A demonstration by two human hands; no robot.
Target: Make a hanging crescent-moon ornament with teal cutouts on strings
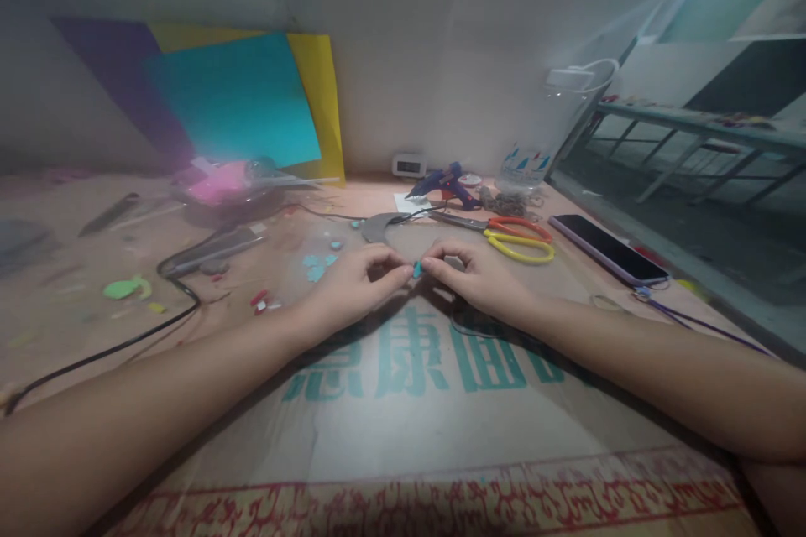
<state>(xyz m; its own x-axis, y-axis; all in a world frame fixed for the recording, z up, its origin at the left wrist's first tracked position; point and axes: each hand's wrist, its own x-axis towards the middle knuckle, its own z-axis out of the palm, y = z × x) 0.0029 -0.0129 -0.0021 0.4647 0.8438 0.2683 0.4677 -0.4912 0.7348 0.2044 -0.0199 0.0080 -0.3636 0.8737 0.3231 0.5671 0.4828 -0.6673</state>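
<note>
Between my fingertips, over the middle of the table, is a small teal piece (416, 269), too small to name more exactly. My left hand (365, 273) pinches it from the left with thumb and forefinger. From the other side, my right hand (469, 270) grips it in the same way. Light blue flower-shaped cutouts (316, 267) lie just left of my left hand. Behind my hands rest scissors (504, 237) with one orange and one yellow handle, and a grey curved piece (379, 226).
A dark blue glue gun (447, 183) stands at the back beside a small digital clock (409, 165). A phone (608, 250) lies at the right edge. Coloured sheets (245, 105) lean on the wall. A black cable (126, 344) crosses the left side, near green scraps (122, 289).
</note>
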